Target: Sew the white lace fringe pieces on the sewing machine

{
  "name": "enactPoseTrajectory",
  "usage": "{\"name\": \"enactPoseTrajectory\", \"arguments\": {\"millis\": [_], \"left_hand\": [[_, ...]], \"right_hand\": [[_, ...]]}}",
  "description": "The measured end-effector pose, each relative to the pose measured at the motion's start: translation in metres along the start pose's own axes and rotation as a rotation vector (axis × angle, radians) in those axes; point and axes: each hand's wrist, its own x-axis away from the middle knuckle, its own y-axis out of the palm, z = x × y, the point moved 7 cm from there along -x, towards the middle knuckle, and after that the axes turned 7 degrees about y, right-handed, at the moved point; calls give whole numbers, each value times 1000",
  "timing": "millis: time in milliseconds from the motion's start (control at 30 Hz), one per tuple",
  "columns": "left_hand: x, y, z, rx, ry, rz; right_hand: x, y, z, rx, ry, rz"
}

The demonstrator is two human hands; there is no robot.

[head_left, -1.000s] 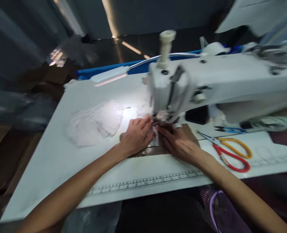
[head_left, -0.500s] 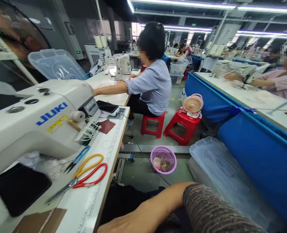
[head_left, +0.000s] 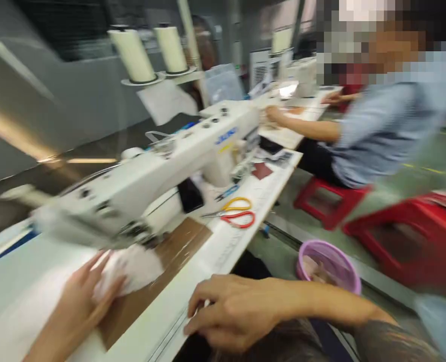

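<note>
In the head view, my left hand (head_left: 85,289) is closed on a crumpled white cloth (head_left: 138,271), thumb on the near side and fingers on the far side. The cloth lies over a brown strip (head_left: 185,244) on the table, just under the needle end of a white JUKI sewing machine (head_left: 193,156). My right hand (head_left: 234,309) hovers by the front table edge, its fingers curled together. A small pale spot shows between these fingers, too blurred to name. Scissors with one yellow and one red handle (head_left: 241,213) lie beyond the strip.
Blue snips (head_left: 228,192), a black flat object (head_left: 190,195) and a dark red scrap (head_left: 261,171) lie on the table. A purple basket (head_left: 330,256) with scraps stands on the floor. Red stools (head_left: 407,241) and a seated co-worker (head_left: 381,130) are to the right.
The view has swung left toward the needle end of the machine. My left hand and the white cloth have come into view. My right hand has risen from below to the table edge.
</note>
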Motion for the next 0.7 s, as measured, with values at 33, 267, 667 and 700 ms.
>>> {"name": "enactPoseTrajectory", "arguments": {"millis": [33,267,667,700], "left_hand": [[24,-11,-2,-70,-51,-10],[77,-5,15,-17,-240,-108],[55,47,11,351,-160,-97],[54,48,9,370,-180,-84]], "right_hand": [[-8,-2,1,-18,-8,2],[-81,-3,44,-98,12,-64],[-139,7,127,195,229,-102],[-140,7,128,182,235,-85]]}}
